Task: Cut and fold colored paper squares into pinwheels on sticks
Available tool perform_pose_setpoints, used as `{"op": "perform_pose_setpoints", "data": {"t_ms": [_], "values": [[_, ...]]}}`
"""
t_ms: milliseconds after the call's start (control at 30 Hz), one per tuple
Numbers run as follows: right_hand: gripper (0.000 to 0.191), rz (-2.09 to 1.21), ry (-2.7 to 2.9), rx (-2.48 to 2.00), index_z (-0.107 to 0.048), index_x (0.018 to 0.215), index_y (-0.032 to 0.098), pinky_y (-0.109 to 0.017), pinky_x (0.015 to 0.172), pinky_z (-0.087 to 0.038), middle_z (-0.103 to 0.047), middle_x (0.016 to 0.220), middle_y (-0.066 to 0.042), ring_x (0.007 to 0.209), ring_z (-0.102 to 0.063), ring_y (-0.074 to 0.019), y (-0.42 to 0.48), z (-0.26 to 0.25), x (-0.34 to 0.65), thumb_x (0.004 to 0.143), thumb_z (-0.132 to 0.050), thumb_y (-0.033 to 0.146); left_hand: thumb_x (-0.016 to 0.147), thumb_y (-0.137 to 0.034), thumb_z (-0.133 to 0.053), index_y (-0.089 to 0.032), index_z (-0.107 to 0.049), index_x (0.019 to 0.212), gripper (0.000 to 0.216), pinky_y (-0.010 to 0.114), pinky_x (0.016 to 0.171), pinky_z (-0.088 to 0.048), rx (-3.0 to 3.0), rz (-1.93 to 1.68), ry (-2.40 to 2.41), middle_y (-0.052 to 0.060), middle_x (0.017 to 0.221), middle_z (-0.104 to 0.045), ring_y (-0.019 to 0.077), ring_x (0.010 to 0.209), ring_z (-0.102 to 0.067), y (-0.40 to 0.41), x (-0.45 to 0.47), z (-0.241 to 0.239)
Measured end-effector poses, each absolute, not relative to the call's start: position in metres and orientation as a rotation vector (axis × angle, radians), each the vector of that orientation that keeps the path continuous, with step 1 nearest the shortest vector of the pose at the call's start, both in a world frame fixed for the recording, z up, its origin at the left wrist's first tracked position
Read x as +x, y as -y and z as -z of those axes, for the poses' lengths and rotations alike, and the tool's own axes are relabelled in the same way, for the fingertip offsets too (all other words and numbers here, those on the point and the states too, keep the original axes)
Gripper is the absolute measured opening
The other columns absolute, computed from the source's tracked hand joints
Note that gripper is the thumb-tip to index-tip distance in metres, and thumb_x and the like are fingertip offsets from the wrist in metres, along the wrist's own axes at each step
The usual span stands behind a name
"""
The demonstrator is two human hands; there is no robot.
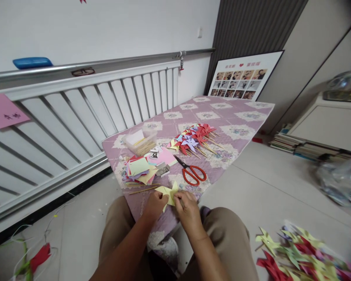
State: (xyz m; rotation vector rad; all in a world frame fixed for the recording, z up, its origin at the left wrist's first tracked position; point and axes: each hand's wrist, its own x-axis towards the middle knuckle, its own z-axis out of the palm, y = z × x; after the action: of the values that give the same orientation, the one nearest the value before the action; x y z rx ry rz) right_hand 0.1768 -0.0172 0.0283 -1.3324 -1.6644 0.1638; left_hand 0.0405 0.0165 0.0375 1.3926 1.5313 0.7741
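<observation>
Between my two hands is a pale yellow paper pinwheel (170, 192), held over the near end of the cloth-covered table (203, 106). My left hand (156, 205) pinches its left side. With thumb and fingertips together, my right hand (188, 208) grips it at the right, near the middle; a pin there would be too small to see. Beyond my right hand lie scissors (194, 175) with red handles, blades pointing away. Thin wooden sticks (143, 190) rest just past my left hand, beside a stack of coloured paper squares (138, 167).
A clear plastic box (142, 142) with sticks stands near the radiator (105, 103). Farther back sits a pile of finished pinwheels (191, 140) on sticks. More pinwheels (304, 253) lie at the lower right. A photo board (242, 76) leans at the table's far end.
</observation>
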Motion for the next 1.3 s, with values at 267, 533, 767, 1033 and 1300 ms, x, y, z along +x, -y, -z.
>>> {"op": "perform_pose_setpoints", "data": {"t_ms": [267,533,767,1033,1300], "values": [[0.016,-0.240,1.743,-1.387,-0.062,0.081,0.023,-0.039,0.084,-0.040,-0.070,0.077,-0.002,0.076,-0.062,-0.0213,0.015,-0.016,0.163,0.088,-0.050,0.016,0.068,-0.026,-0.050,-0.019,-0.042,0.049,0.022,0.024,0.051,-0.024,1.436,-0.782,-1.524,-0.007,0.050,-0.037,0.0092,0.051,-0.034,-0.016,0.040,-0.034],[0.014,-0.450,1.637,-1.381,-0.064,0.077,0.022,-0.033,0.072,-0.043,-0.066,0.077,-0.004,0.076,-0.060,-0.0215,0.014,-0.016,0.167,0.085,-0.054,0.018,0.070,-0.030,-0.051,-0.020,-0.041,0.049,0.024,0.025,0.050,-0.022,1.450,-0.782,-1.523,-0.007,0.049,-0.033,0.0091,0.050,-0.031,-0.017,0.036,-0.026],[0.014,-0.552,1.579,-1.343,-0.063,0.073,0.022,-0.031,0.068,-0.044,-0.063,0.071,-0.002,0.071,-0.059,-0.0199,0.012,-0.011,0.170,0.085,-0.057,0.023,0.071,-0.033,-0.051,-0.022,-0.035,0.049,0.030,0.026,0.050,-0.018,1.474,-0.764,-1.525,-0.008,0.049,-0.028,0.0087,0.050,-0.027,-0.017,0.034,-0.025],[0.015,-0.564,1.578,-1.332,-0.065,0.072,0.023,-0.031,0.068,-0.045,-0.062,0.073,-0.003,0.073,-0.058,-0.0205,0.014,-0.016,0.171,0.085,-0.056,0.024,0.071,-0.033,-0.050,-0.022,-0.034,0.049,0.029,0.027,0.050,-0.017,1.483,-0.755,-1.502,-0.008,0.049,-0.026,0.0085,0.049,-0.026,-0.017,0.032,-0.026],[0.018,-0.597,1.552,-1.310,-0.062,0.068,0.023,-0.030,0.064,-0.044,-0.060,0.069,-0.002,0.067,-0.057,-0.0192,0.014,-0.019,0.170,0.085,-0.055,0.027,0.070,-0.035,-0.051,-0.022,-0.034,0.048,0.030,0.027,0.051,-0.018,1.477,-0.771,-1.496,-0.008,0.049,-0.027,0.0087,0.050,-0.026,-0.015,0.032,-0.029]]}}
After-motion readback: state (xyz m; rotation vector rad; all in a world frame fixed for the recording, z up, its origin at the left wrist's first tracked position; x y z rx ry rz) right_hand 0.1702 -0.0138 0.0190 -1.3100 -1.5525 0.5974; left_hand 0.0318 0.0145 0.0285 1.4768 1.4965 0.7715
